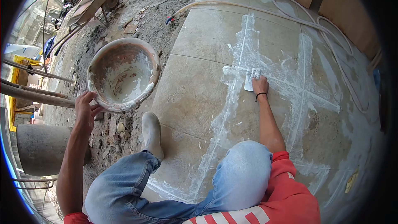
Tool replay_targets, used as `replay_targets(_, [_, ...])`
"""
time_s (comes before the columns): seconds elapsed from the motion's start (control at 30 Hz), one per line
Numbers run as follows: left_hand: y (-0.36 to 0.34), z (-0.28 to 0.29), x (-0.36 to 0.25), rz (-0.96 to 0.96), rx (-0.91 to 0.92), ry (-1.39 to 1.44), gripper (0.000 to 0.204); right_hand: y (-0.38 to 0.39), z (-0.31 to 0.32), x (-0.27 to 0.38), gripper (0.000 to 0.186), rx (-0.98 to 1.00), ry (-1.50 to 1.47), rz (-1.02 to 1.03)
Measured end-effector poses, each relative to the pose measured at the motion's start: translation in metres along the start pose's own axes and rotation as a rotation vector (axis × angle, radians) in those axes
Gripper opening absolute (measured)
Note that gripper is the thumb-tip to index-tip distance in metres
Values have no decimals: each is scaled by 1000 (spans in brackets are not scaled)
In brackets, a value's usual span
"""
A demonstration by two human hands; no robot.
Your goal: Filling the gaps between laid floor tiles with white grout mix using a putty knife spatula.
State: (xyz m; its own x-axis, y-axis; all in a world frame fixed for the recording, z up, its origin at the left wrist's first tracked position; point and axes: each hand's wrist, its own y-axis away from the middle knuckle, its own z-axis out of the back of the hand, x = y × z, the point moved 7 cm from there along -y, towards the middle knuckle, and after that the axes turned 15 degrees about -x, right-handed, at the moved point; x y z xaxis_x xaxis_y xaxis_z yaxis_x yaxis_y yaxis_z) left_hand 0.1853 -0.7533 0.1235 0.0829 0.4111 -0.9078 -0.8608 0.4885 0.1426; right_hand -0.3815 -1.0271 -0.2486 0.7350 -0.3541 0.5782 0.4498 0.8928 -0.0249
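Note:
My right hand (261,85) is closed on a small flat white grout float (249,79), pressed to the tiled floor (195,74). Under and around the float, white grout (265,69) is smeared along the joints between large beige tiles. Over on the left, the fingers of my left hand (86,107) curl onto the near rim of a wide round basin (154,67). White paste (132,79) coats the inside of that basin, which rests at the border of the tiles and the rubble. What my right fingers grip exactly on the float is partly hidden.
A pale hose (248,6) winds over the tiles at the far right. Rubble (137,20) covers the ground at left, with a wheelbarrow (89,6) beyond. Wooden poles (37,93) and a grey drum (49,149) stand near my left arm. My boot (151,130) is on the tile edge.

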Motion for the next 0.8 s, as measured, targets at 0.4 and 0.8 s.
replay_targets(0.4, [-99, -97, 145, 96, 350, -33, 16, -55, 104, 118, 27, 241, 622, 668])
replay_targets(0.8, [-193, -167, 244, -117, 271, 366, 16, 105, 1, -100, 35, -412, -28, -299])
